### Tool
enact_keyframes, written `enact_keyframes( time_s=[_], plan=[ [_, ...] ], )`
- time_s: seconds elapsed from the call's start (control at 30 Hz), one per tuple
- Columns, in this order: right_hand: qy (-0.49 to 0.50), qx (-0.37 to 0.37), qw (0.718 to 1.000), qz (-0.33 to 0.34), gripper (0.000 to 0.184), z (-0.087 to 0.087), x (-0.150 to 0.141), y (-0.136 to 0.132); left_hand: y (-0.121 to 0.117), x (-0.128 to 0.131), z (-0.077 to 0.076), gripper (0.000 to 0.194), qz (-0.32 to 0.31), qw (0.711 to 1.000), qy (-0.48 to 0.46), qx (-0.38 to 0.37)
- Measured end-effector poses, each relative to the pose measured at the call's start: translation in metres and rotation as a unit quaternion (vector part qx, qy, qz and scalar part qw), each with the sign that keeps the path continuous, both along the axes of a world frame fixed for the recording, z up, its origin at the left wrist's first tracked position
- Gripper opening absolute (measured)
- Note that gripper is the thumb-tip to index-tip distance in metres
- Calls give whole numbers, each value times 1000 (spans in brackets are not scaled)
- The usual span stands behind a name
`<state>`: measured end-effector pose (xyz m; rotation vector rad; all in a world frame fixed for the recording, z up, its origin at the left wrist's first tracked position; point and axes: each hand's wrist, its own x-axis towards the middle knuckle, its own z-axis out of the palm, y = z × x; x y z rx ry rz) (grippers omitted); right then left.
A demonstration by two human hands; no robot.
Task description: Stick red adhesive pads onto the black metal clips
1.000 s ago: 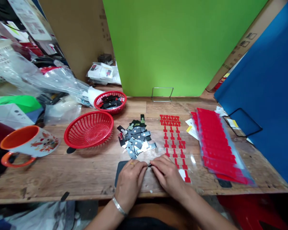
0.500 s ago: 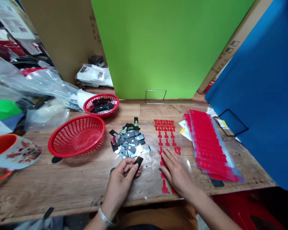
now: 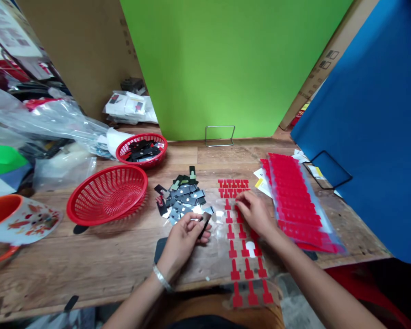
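My left hand (image 3: 188, 235) is closed round a small black flat strip (image 3: 204, 224), pinched between thumb and fingers above the table. Just behind it lies a pile of dark and silvery strips (image 3: 185, 196). My right hand (image 3: 255, 211) rests on a clear sheet of red T-shaped stickers (image 3: 231, 231), near its upper rows. Its fingers are bent and drawn together at a sticker; what the fingertips pinch, if anything, is hidden. The sheet's near end hangs past the table's front edge. One white T-shaped gap (image 3: 250, 249) shows among the red shapes.
Left of the pile stand a large red basket (image 3: 108, 194) and a smaller red basket (image 3: 142, 150) holding black strips. An orange-and-white mug (image 3: 23, 219) is at far left. Stacked red sticker sheets (image 3: 294, 201) lie right. Green (image 3: 222, 68) and blue panels (image 3: 373, 137) rise behind.
The sticker sheet has slid toward me, over the table's edge. My right hand, flat before, has moved up the sheet and bent its fingers. My left hand still holds the strip, now turned.
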<state>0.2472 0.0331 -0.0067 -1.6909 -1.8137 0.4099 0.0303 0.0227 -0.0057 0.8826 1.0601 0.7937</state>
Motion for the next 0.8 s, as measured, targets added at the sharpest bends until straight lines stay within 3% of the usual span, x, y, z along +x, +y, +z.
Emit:
enact_keyframes(
  time_s=[0.1,0.23,0.53,0.8],
  plan=[
    [-43,-20,998,-28,11,-9,4,40,19,13,7,25,-13,1000,-9,22],
    [-57,-44,997,-17,11,-20,3,65,45,36,11,11,-24,999,-18,16],
    [-75,-119,990,-2,7,-14,10,77,89,83,-8,11,-3,1000,13,-9],
    [-63,-58,996,-6,16,-23,7,62,98,87,-23,11,3,1000,30,-7]
  ],
)
